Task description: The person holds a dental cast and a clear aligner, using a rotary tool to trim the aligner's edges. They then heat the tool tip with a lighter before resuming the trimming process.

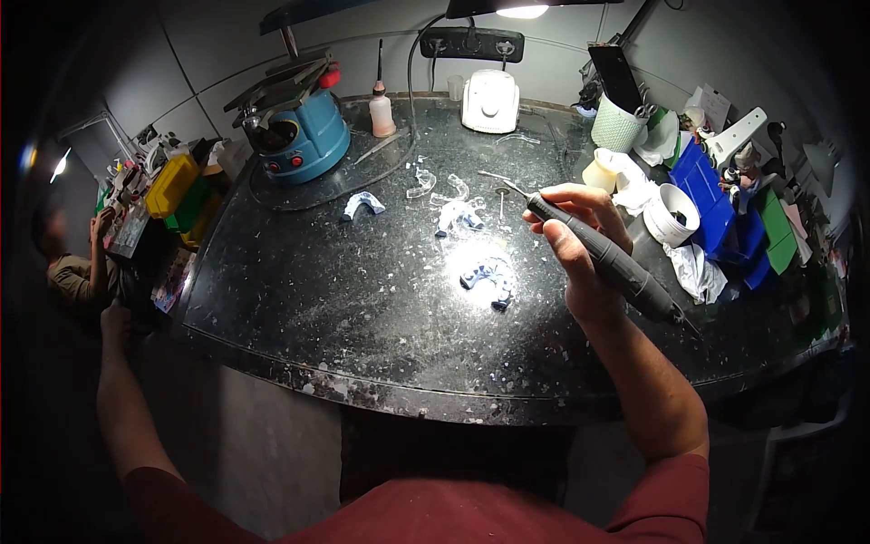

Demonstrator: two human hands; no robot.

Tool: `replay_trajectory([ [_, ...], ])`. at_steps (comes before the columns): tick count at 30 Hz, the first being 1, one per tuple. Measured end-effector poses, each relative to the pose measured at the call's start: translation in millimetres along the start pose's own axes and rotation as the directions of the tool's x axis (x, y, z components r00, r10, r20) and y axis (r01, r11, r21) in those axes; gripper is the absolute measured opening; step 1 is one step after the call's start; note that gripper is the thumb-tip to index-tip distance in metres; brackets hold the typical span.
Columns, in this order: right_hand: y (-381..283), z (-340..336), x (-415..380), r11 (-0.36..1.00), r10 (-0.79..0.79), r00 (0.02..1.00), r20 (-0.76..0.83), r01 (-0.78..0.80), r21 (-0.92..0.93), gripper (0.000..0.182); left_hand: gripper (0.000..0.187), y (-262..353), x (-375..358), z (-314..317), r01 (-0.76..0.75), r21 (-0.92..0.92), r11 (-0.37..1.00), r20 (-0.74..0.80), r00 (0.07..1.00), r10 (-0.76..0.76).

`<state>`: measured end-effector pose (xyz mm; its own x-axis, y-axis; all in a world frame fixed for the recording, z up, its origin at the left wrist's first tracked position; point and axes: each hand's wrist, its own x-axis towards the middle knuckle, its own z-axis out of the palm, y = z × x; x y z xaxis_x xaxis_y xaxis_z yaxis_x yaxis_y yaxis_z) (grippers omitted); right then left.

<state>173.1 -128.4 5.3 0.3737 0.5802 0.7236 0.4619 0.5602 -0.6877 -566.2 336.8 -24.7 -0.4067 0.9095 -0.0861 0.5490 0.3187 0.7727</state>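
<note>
Black, ribbed, tapering handpiece [625, 270]: held pen-fashion in the right hand [580, 272], fingers closed round the barrel, beyond and right of the brightly lit arch model [500, 288]. Left hand [116, 317]: far left of that model, off the bench; grip cannot be told. Hazards, as judged: a slipping one-handed hold could let the slim tip scratch the model or prick skin; a knock could skid it, nothing visible pinning it. Model: bluish, horseshoe-shaped, detail lost in glare. Similar arch [458, 218] just beyond it; clear, glossy, curved plastic piece [421, 186] farther back. Bench [299, 290] beneath: black, hard, pale-speckled, scuffed at the rim.
</note>
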Motion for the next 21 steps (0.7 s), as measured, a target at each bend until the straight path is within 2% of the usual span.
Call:
replay_trajectory([
  [3,-1,0,0,1.000,-0.011,1.000,0.007,0.011,-0.008,0.024,0.036,-23,36,-3,-0.029,0.040,0.999,-0.035,0.999,0.030],
  [7,-1,0,0,1.000,0.001,1.000,0.013,0.000,-0.031,0.025,0.036,-6,-3,3,-0.011,-0.040,0.999,-0.008,1.000,0.010],
  [18,1,-1,1,1.000,-0.018,1.000,0.011,0.018,-0.014,0.024,0.026,7,-7,8,-0.104,-0.056,0.993,0.155,0.981,0.112],
  [21,-1,-1,0,1.000,-0.003,1.000,0.005,0.003,-0.010,0.024,0.024,-1,15,6,-0.098,-0.046,0.994,0.206,0.973,0.105],
])
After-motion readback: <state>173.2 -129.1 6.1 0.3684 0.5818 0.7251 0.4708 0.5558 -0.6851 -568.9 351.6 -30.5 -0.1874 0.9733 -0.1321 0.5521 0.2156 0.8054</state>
